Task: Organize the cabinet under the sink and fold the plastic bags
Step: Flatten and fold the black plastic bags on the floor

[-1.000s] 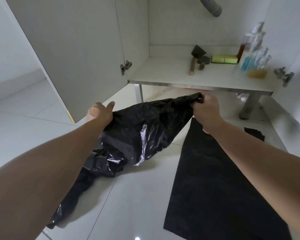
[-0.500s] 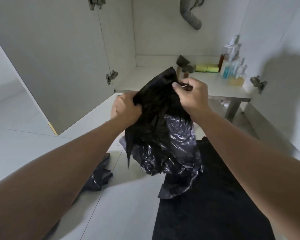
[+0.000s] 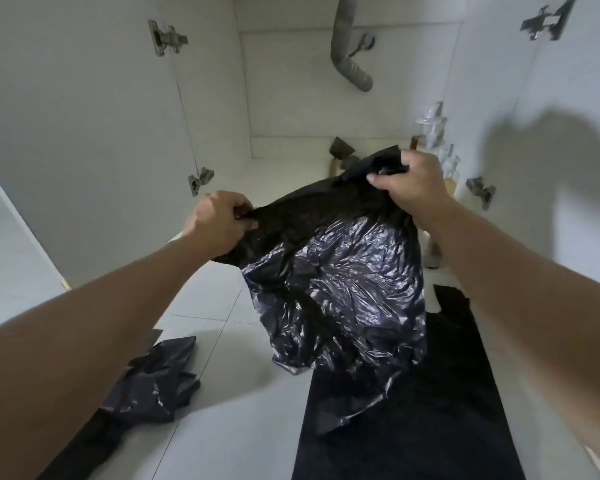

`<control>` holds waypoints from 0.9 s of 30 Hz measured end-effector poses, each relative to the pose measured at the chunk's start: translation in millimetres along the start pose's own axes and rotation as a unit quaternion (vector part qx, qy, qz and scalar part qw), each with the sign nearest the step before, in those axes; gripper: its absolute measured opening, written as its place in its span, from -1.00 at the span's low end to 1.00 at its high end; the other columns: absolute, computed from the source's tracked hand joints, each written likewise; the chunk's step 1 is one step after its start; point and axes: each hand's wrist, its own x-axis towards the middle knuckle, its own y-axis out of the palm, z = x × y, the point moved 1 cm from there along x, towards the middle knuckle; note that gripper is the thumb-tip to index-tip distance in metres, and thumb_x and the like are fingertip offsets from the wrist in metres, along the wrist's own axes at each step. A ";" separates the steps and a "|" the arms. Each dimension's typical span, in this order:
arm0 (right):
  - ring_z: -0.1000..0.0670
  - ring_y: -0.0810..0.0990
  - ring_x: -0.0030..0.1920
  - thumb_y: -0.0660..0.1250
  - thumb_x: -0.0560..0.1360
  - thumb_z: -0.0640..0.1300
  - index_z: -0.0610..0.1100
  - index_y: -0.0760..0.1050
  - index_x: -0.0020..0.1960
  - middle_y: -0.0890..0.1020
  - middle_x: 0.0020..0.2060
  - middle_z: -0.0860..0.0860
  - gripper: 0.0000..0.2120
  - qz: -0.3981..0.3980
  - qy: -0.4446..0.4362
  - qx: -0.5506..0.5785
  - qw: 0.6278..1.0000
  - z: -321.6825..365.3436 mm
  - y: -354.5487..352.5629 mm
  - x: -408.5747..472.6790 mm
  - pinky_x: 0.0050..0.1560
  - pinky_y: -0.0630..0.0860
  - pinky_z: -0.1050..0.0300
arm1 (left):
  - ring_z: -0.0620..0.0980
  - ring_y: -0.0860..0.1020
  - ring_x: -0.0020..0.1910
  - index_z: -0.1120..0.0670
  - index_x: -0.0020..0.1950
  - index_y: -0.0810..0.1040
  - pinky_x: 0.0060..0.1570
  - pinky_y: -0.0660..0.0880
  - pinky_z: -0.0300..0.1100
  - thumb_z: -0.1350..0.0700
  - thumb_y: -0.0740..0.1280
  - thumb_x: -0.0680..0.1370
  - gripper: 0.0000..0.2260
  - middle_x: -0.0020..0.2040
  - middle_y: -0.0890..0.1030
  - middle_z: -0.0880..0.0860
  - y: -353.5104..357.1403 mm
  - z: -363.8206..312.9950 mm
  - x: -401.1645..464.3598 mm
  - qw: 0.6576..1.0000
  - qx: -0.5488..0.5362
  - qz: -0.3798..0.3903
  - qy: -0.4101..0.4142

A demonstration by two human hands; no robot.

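**Black bag held up before the open cabinet**

Both hands grip the top edge of a crumpled black plastic bag (image 3: 333, 292). The left hand (image 3: 219, 225), at nine o'clock of the bag, pinches one corner in closed fingers. The right hand (image 3: 407, 187), at one o'clock, clenches the other corner. The bag hangs between them over a flat black sheet (image 3: 413, 427) on the floor. A second bag (image 3: 153, 382) lies crumpled at seven o'clock. A grey drain pipe (image 3: 347, 53) sits at twelve o'clock inside the cabinet (image 3: 291, 98).
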 end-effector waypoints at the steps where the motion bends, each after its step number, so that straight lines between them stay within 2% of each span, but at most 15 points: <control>1: 0.10 0.58 -0.23 0.54 0.35 -0.24 -0.05 0.64 -0.04 0.63 -0.26 0.06 -0.78 -0.007 0.007 -0.039 0.999 -4.8 -11.3 8.7 -0.17 0.50 0.25 | 0.06 0.55 -0.12 0.00 -0.03 0.65 -0.10 0.49 -0.15 0.12 0.48 0.44 -0.87 -0.08 0.64 0.03 2.9 0.3 7.3 0.999 0.028 0.014 -0.006; 3: 0.04 0.60 -0.19 0.57 0.32 -0.15 -0.08 0.65 -0.01 0.63 -0.23 0.02 -0.73 -0.005 0.047 -0.175 0.984 -18.1 -35.4 27.9 -0.13 0.55 0.18 | 0.05 0.54 -0.12 0.04 0.02 0.66 -0.13 0.49 -0.15 0.13 0.44 0.46 -0.85 -0.03 0.64 0.05 10.9 -5.8 21.1 0.996 0.080 0.035 -0.003; 5: -0.06 0.63 -0.10 0.61 0.28 -0.06 -0.19 0.61 0.05 0.64 -0.12 -0.06 -0.59 -0.029 0.117 -0.271 0.955 -28.9 -59.4 46.1 -0.07 0.60 0.07 | 0.06 0.52 -0.10 0.08 0.09 0.63 -0.18 0.41 -0.18 0.13 0.40 0.51 -0.83 0.03 0.61 0.07 20.1 -23.0 36.1 0.991 0.124 0.058 0.014; 7: -0.07 0.63 -0.15 0.61 0.29 -0.05 -0.23 0.54 0.05 0.63 -0.10 -0.09 -0.55 -0.067 0.162 -0.270 0.947 -30.3 -80.8 66.7 -0.25 0.58 0.11 | 0.12 0.54 -0.02 0.13 0.12 0.61 -0.17 0.40 -0.19 0.16 0.37 0.53 -0.82 0.09 0.58 0.13 25.0 -49.1 54.2 0.989 0.125 0.063 0.036; 9: -0.05 0.68 -0.19 0.57 0.33 -0.10 -0.23 0.54 0.05 0.65 -0.10 -0.09 -0.62 -0.116 0.187 -0.195 0.956 -25.9 -102.1 87.0 -0.37 0.56 0.20 | 0.19 0.56 0.00 0.12 0.09 0.60 -0.09 0.50 -0.13 0.18 0.34 0.53 -0.84 0.08 0.59 0.17 25.5 -77.2 75.7 0.994 0.090 0.025 0.051; 10: -0.06 0.70 -0.18 0.53 0.34 -0.11 -0.23 0.57 0.04 0.67 -0.10 -0.09 -0.66 -0.147 0.180 -0.182 0.955 -23.1 -113.7 96.6 -0.34 0.59 0.22 | 0.20 0.56 -0.01 0.10 0.08 0.60 -0.04 0.54 -0.08 0.18 0.31 0.53 -0.84 0.06 0.59 0.18 23.6 -90.9 85.3 0.996 0.068 -0.012 0.053; 13: -0.05 0.67 -0.04 0.43 0.30 -0.16 -0.15 0.64 -0.04 0.67 -0.08 -0.05 -0.77 -0.266 0.085 -0.208 0.937 -4.2 -147.7 104.9 -0.01 0.61 0.18 | 0.18 0.57 -0.01 0.10 0.08 0.60 -0.06 0.50 -0.11 0.21 0.24 0.53 -0.80 0.02 0.62 0.17 9.8 -129.5 98.0 0.985 -0.010 -0.154 0.081; 14: -0.01 0.65 -0.06 0.41 0.28 -0.19 -0.10 0.64 -0.10 0.66 -0.11 -0.01 -0.80 -0.294 0.055 -0.196 0.934 2.8 -157.2 98.6 -0.02 0.59 0.21 | 0.16 0.58 -0.01 0.12 0.06 0.61 -0.08 0.47 -0.14 0.23 0.22 0.51 -0.78 0.01 0.63 0.16 5.0 -139.1 98.0 0.975 -0.040 -0.191 0.103; 17: 0.11 0.58 -0.20 0.35 0.24 -0.22 -0.03 0.62 -0.16 0.60 -0.24 0.07 -0.79 -0.349 -0.047 -0.170 0.920 3.6 -182.8 72.8 -0.27 0.44 0.41 | 0.08 0.57 -0.03 0.18 0.00 0.62 -0.09 0.42 -0.23 0.28 0.18 0.43 -0.74 -0.02 0.63 0.15 1.5 -155.8 82.4 0.945 -0.120 -0.248 0.178; 19: 0.07 0.55 -0.23 0.33 0.28 -0.18 -0.11 0.58 -0.19 0.58 -0.27 0.00 -0.88 -0.374 -0.105 -0.187 0.902 -12.9 -193.5 53.0 -0.29 0.42 0.34 | 0.04 0.54 -0.09 0.21 -0.04 0.61 -0.12 0.40 -0.27 0.32 0.22 0.41 -0.78 -0.05 0.61 0.15 13.5 -154.5 62.3 0.926 -0.156 -0.264 0.219; 21: -0.02 0.52 -0.27 0.31 0.34 -0.17 -0.17 0.46 -0.27 0.54 -0.33 -0.10 -0.93 -0.394 -0.142 -0.202 0.885 -39.7 -197.8 29.7 -0.28 0.36 0.22 | 0.00 0.52 -0.13 0.21 -0.06 0.61 -0.17 0.40 -0.31 0.36 0.27 0.41 -0.81 -0.08 0.60 0.14 32.5 -144.7 34.0 0.916 -0.192 -0.261 0.238; 24: -0.06 0.55 -0.25 0.33 0.38 -0.22 -0.26 0.50 -0.27 0.60 -0.31 -0.18 -0.90 -0.385 -0.136 -0.206 0.889 -88.9 -191.8 -19.1 -0.23 0.31 0.32 | -0.07 0.49 -0.18 0.22 -0.07 0.62 -0.18 0.40 -0.44 0.42 0.33 0.43 -0.83 -0.11 0.56 0.09 71.8 -115.9 -19.0 0.922 -0.210 -0.177 0.274; 25: -0.07 0.55 -0.25 0.33 0.36 -0.25 -0.26 0.52 -0.26 0.61 -0.29 -0.16 -0.93 -0.370 -0.129 -0.212 0.895 -103.0 -185.7 -41.3 -0.23 0.31 0.34 | -0.06 0.50 -0.19 0.22 -0.08 0.62 -0.16 0.43 -0.43 0.44 0.35 0.43 -0.83 -0.11 0.54 0.07 86.5 -103.7 -37.3 0.928 -0.204 -0.140 0.279; 27: -0.02 0.48 -0.25 0.34 0.30 -0.32 -0.27 0.51 -0.26 0.57 -0.28 -0.10 -0.97 -0.324 -0.126 -0.224 0.910 -128.9 -170.6 -86.1 -0.23 0.30 0.45 | -0.02 0.52 -0.19 0.21 -0.10 0.63 -0.14 0.53 -0.25 0.44 0.38 0.42 -0.83 -0.11 0.54 0.04 117.3 -77.5 -70.6 0.942 -0.180 -0.075 0.273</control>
